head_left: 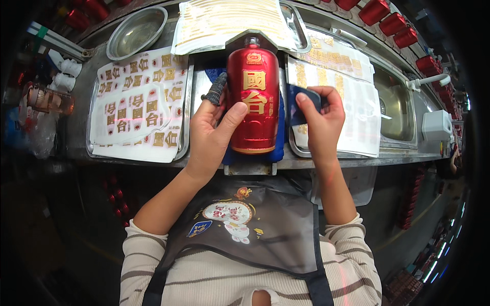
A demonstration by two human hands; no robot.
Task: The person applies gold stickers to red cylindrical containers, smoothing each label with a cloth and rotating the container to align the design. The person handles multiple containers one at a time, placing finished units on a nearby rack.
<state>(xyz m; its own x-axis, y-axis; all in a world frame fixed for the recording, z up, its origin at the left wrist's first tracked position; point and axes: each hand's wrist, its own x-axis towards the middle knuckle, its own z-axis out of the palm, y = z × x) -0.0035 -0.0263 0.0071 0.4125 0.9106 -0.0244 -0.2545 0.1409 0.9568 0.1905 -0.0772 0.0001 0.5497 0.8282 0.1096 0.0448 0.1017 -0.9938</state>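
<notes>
A glossy red bottle (258,130) with raised gold characters lies in a metal cradle (250,169) in front of me, its neck pointing away. My left hand (209,127) grips the bottle's left side, thumb across its front; a dark wrap (216,91) covers one finger. Just right of the bottle, my right hand (325,120) pinches a flat, dark blue scraper-like piece (296,106) between thumb and fingers. The piece stands slightly apart from the bottle. Blue cloth (276,154) shows beneath the bottle.
Sheets of gold decals (140,115) lie on a tray at left, with more decal sheets (337,109) at right and a striped stack (232,23) behind. A metal basin (137,33) stands back left. At right are a sink (400,115) and a white container (437,126). Red bottles (374,11) line the back.
</notes>
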